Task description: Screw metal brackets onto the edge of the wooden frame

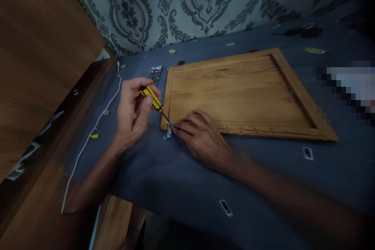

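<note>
My left hand [134,109] is closed around the yellow and black handle of a screwdriver [154,99]. Its shaft slants down to a small metal hinge [169,128] at the near left corner of a framed wooden cabinet door [234,90]. The fingertips of my right hand [205,136] pinch the hinge from the right side, while the hand rests along the door's near edge. Where the screwdriver tip meets the hinge is too small to make out. Small dark holes show along that near edge.
More metal hinges [156,73] lie behind the door's left end. The door lies on a dark blue patterned cloth [175,172]. A white cable [82,148] runs down the left side beside a wooden panel [43,54]. A dark object [307,31] sits at the back right.
</note>
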Motion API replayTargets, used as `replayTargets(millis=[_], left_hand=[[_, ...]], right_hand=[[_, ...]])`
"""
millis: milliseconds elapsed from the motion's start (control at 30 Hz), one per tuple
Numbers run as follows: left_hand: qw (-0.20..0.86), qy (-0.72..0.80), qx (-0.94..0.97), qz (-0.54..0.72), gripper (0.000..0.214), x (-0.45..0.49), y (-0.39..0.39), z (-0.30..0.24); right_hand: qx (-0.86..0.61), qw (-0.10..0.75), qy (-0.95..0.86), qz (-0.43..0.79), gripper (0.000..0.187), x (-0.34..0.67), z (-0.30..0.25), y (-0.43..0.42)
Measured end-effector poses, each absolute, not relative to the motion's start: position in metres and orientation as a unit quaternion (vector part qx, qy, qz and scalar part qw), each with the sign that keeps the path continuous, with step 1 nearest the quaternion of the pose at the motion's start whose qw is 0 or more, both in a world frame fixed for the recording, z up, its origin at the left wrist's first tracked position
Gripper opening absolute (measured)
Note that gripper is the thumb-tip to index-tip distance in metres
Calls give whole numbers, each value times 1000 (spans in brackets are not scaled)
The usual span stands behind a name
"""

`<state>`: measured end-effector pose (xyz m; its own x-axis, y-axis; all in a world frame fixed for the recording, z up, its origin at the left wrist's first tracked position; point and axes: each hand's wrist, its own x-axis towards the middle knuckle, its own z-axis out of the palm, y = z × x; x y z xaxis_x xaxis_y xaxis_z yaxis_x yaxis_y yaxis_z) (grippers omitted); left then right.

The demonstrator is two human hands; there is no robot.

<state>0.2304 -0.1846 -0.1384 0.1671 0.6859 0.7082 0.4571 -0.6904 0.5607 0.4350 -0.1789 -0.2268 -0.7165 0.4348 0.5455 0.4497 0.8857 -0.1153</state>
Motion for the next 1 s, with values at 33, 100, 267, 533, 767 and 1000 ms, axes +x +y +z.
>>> replayTargets(millis=[33, 100, 267, 533, 767, 1000], left_hand=[[101, 378, 745, 541, 16, 231, -185, -142], [81, 368, 722, 581, 15, 233, -186, -149], [78, 345, 695, 626, 14, 234, -186, -159], [74, 331, 707, 620, 14, 237, -185, -162], [62, 340, 711, 612, 14, 237, -185, -163], [57, 341, 720, 602, 15, 237, -185, -164]], right_hand=[[-240, 291, -926, -11, 26, 435, -227, -179], [-241, 294, -925, -7, 26, 435, -226, -179], [-234, 317, -919, -14, 22, 435, -228, -178], [-242, 306, -920, -34, 25, 435, -227, -180], [-240, 304, -922, -20, 25, 436, -227, -180], [-240, 304, -922, -12, 23, 435, -229, -180]])
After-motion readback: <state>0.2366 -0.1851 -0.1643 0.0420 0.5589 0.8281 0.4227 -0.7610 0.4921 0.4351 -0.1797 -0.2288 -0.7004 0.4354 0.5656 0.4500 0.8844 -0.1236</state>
